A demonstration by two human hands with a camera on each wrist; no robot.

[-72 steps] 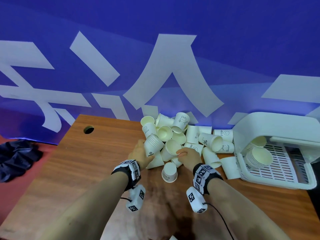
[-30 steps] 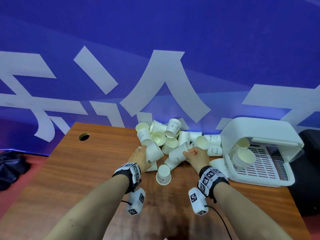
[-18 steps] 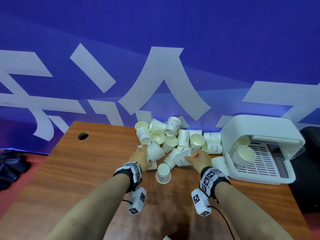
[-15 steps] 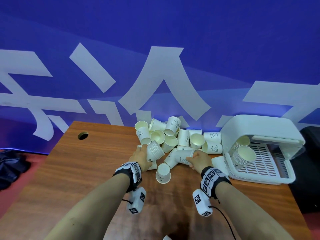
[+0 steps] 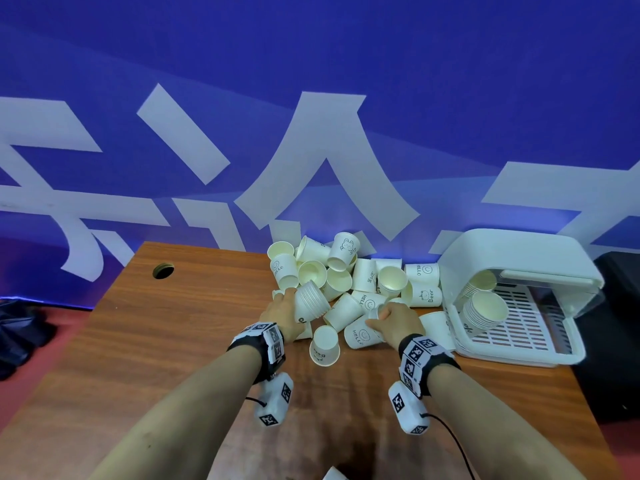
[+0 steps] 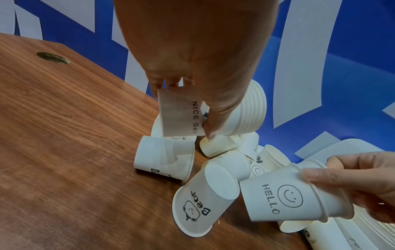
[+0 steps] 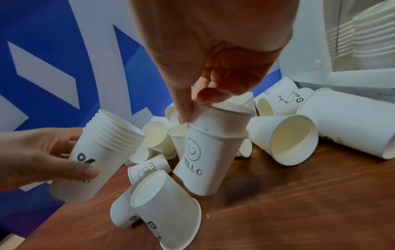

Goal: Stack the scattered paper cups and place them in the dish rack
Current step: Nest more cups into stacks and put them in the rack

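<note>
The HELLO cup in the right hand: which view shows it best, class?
The left wrist view: the HELLO cup shows its word and smiley unobstructed. The right wrist view shows it foreshortened under the right hand; the head view shows it small, partly covered.

White paper cups (image 5: 363,275) with cream insides carry black prints: a smiley with "HELLO" (image 6: 284,197), a small bear with "Bear" (image 6: 195,211), and "NICE DAY" (image 6: 194,116). The surface (image 5: 166,341) is reddish-brown wood grain. The dish rack (image 5: 512,261) is white. The backdrop (image 5: 311,81) is deep blue with large white strokes.
</note>
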